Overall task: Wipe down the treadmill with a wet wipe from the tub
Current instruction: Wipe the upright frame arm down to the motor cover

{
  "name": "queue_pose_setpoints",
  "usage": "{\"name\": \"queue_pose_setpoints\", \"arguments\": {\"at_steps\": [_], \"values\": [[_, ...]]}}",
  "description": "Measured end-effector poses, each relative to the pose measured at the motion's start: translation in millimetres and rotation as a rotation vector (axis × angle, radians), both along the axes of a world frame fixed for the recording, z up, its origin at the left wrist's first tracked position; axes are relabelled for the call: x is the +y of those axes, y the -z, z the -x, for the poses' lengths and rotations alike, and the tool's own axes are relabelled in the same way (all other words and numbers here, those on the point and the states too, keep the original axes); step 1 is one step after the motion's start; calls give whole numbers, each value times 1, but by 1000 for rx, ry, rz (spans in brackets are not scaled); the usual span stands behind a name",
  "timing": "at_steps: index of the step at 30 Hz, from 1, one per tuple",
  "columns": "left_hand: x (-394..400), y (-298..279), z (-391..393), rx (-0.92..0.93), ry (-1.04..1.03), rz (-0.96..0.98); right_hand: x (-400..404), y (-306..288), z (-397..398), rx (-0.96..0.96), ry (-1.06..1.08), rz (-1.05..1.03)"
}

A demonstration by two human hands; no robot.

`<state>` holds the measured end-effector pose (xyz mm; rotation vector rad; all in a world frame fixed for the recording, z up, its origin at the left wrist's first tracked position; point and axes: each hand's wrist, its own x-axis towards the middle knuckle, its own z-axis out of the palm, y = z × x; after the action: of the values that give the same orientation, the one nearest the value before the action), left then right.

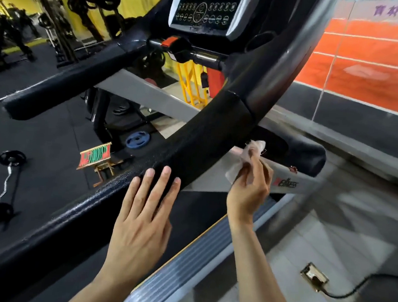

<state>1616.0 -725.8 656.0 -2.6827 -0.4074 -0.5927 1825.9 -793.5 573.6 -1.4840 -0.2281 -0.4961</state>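
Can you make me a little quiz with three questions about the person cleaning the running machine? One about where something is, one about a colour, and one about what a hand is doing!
1. Where is the wet wipe?
A. on the floor
B. in the right hand, against the grey frame under the handrail
C. on the console

2. What colour is the round weight plate lying on the floor beyond the handrail?
A. blue
B. white
C. pink

3. What is the left hand doing?
A. making a fist
B. holding a bottle
C. resting flat with straight fingers on the black handrail

Answers:
1 B, the wipe is bunched in the right hand's fingers, below the rail.
2 A, the plate is plainly blue.
3 C, the fingers lie straight on the padded rail and hold nothing.
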Motion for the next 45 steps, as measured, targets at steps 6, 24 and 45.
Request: {"name": "queue_pose_setpoints", "arguments": {"at_steps": [6, 24, 45], "values": [[5, 14, 3, 10, 20, -50, 39, 1, 34, 39, -168, -34], [11, 15, -34, 76, 131, -184, 71, 57, 49, -157, -181, -36], [-5, 37, -48, 98, 292, 46, 58, 77, 1, 16, -170, 59]]}}
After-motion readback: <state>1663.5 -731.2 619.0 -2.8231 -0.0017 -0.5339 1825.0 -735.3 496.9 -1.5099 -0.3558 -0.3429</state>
